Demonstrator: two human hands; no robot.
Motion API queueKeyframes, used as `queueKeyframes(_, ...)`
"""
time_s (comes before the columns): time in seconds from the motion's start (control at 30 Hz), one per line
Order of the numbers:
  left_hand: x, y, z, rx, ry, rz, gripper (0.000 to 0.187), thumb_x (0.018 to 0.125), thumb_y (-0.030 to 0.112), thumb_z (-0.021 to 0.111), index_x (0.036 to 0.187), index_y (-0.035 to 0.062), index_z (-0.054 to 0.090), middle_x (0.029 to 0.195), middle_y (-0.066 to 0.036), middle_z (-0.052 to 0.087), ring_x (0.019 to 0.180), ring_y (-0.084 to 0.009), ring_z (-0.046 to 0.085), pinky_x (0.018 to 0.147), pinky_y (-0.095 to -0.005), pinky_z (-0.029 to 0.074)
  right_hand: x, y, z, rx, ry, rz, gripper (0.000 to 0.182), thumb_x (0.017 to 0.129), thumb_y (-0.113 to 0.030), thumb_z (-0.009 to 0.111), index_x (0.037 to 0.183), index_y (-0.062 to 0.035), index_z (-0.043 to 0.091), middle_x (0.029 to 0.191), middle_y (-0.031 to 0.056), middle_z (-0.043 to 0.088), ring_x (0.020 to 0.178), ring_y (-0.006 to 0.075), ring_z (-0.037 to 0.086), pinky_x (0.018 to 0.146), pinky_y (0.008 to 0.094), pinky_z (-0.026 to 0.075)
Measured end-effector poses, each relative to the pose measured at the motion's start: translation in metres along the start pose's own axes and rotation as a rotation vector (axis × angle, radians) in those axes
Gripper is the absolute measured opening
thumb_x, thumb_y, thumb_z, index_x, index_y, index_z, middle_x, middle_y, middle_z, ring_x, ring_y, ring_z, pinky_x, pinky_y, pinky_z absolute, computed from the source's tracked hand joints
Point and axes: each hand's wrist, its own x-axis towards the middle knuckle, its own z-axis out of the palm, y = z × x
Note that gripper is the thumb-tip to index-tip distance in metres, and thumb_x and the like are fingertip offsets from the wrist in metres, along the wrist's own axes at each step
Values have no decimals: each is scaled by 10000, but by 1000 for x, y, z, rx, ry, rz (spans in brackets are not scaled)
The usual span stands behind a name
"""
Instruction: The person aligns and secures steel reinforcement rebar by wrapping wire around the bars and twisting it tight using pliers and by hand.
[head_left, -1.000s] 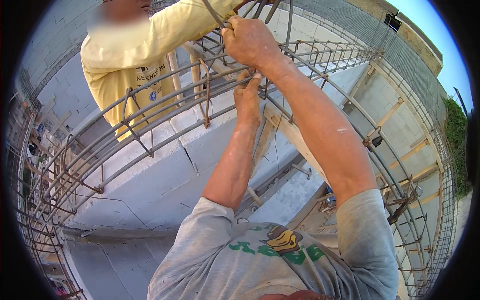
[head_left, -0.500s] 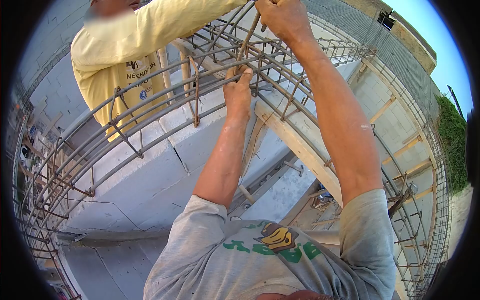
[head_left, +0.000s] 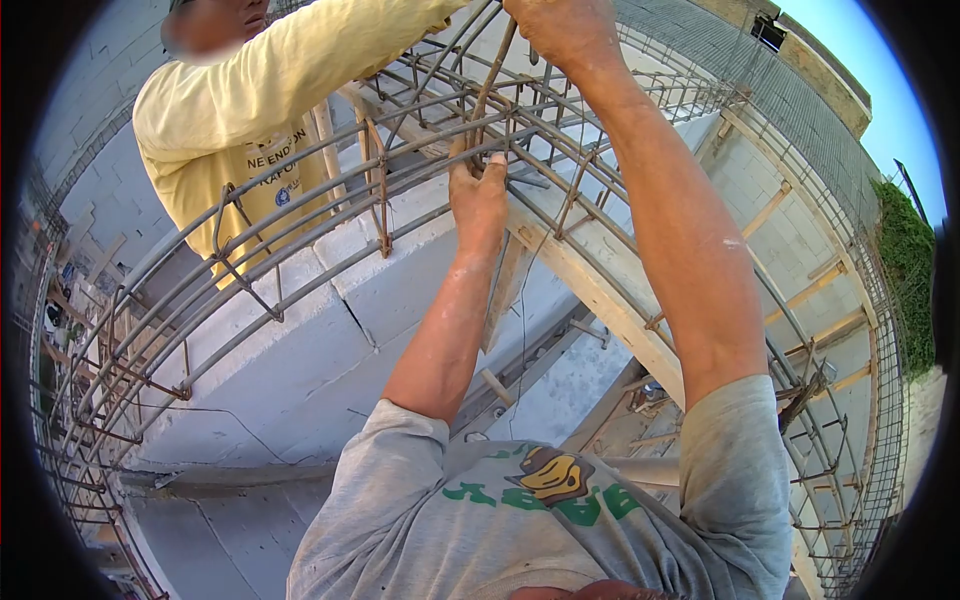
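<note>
Rod (head_left: 494,72) slender, brown, slightly tilted

Top edge of view crops the right hand (head_left: 565,35); its grip can't be read.
Left hand (head_left: 480,208): fingertips partly lost among steel bars (head_left: 420,165) over the block wall's (head_left: 330,345) top edge; rusty rod's (head_left: 494,75) lower end unclear there. Co-worker's head (head_left: 207,28) blurred, cropped above; yellow sleeve (head_left: 335,50) runs out of view. Clutter (head_left: 62,300) past wall's left end too small to name.

Rebar cage (head_left: 277,312) over block wall (head_left: 290,350), person (head_left: 235,110) behind
</note>
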Motion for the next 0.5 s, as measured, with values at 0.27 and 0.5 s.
queueKeyframes(0.27,-8,-12,5,465,-86,70,544,892,166,611,1356,-67,451,1261,-252,568,1175,-317,547,990,-375,414,8,7,1,-94,6,-119,226,772,-172,675,810,51,670,741,240,660,727,367,676,684,440,548)
queueKeyframes(0.5,0,24,-4,739,-226,52,395,896,203,583,1185,-65,593,1046,-296,653,1016,-431,625,911,-451,472,5,-2,0,-37,-39,-69,216,772,-182,682,806,31,673,759,227,669,750,365,680,705,440,555)
